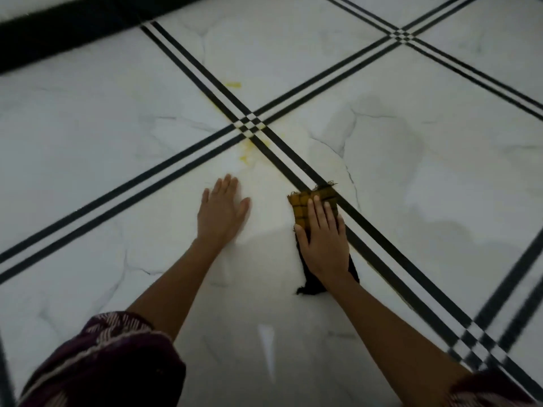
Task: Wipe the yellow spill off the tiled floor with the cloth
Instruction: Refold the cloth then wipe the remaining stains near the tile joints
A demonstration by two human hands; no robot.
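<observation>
No writing, labels, brands, numbers or signs legible. Floor [88, 142]: only black stripes and grey veining. Cloth [299, 207]: plain check. Sleeve [102, 362]: woven pattern, no lettering.

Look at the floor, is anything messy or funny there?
Yes: yellow smears stain the white tiled floor beside the crossing of black lines, with another yellow blob farther away. The right hand presses the cloth flat, nearer than both, so they are not wiped yet.
</observation>
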